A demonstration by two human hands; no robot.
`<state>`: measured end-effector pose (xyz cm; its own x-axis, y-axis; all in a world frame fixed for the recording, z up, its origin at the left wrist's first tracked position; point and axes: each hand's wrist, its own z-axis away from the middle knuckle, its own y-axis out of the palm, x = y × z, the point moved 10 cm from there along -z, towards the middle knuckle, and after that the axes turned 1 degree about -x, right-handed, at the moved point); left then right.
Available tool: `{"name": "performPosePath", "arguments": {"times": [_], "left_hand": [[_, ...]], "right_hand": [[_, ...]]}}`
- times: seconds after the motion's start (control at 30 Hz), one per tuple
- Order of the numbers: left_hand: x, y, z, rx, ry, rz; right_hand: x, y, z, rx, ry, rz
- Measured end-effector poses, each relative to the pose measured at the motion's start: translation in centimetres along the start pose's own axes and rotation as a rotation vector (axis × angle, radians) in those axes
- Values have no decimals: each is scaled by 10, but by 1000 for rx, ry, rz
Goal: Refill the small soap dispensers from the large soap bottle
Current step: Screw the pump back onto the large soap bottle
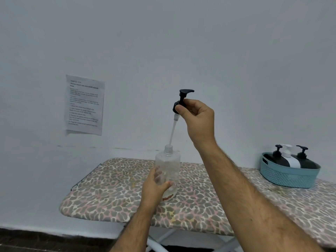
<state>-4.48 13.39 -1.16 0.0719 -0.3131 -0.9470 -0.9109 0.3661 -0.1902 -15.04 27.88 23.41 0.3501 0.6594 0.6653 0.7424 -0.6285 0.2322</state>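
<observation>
Left hand (157, 186) grips clear plastic bottle (168, 171) upright on leopard-print board (112, 195); right hand (197, 116) pinches black pump (182, 100), its translucent tube entering the threaded neck. Label blurred.

A clear bottle (168, 171) is gripped around its lower body by the left hand (156, 186) and stood upright on a leopard-print ironing board (109, 193). A black pump (182, 100) is pinched at its collar by the right hand (197, 117), directly above the left hand. The pump's clear tube (172, 131) is hung down from it, with its tip at the open bottle neck. Well to the right of both hands, a blue basket (289, 175) is seen, with three pump bottles (289, 158) held inside.
</observation>
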Motion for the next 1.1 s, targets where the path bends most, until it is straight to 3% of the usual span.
{"name": "performPosePath", "arguments": {"times": [0.5, 0.67, 1.1], "left_hand": [[4, -1, 1, -9, 14, 10], [4, -1, 0, -4, 27, 14], [10, -1, -5, -2, 27, 7]], "right_hand": [[-93, 7, 22, 127, 223, 260], [-100, 4, 17, 100, 234, 288], [-138, 16, 35, 261, 297, 380]]}}
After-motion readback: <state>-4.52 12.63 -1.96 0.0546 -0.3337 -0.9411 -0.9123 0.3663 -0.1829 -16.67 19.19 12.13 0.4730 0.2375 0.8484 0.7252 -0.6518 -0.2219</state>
